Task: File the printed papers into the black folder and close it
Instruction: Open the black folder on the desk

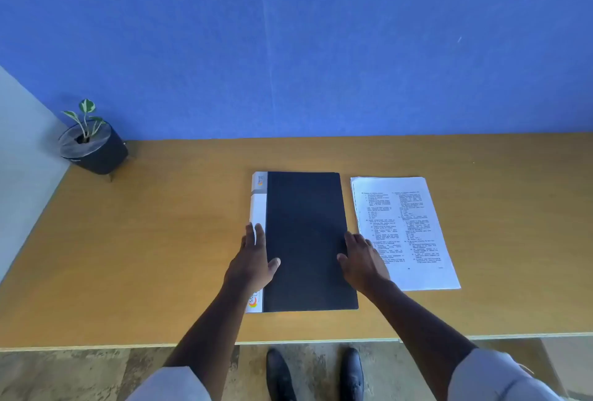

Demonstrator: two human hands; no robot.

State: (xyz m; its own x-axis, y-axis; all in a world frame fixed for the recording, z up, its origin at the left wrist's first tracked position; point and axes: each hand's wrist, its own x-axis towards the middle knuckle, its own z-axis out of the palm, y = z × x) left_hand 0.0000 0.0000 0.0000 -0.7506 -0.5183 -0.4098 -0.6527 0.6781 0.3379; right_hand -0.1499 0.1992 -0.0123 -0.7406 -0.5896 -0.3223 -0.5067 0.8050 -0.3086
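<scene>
The black folder (306,227) lies shut and flat in the middle of the wooden table, its white spine strip along the left side. A stack of printed papers (406,224) lies face up just to its right, a narrow gap apart. My left hand (255,259) rests on the folder's left edge over the spine, fingers spread and thumb on the black cover. At the folder's right edge sits my right hand (361,259), fingers apart, partly covering the papers' lower left corner. Neither hand holds anything.
The wooden table (144,256) meets a blue wall at the back and a pale wall on the left. A small potted plant (91,144) stands at the table's back left corner. The table's front edge runs just above my shoes.
</scene>
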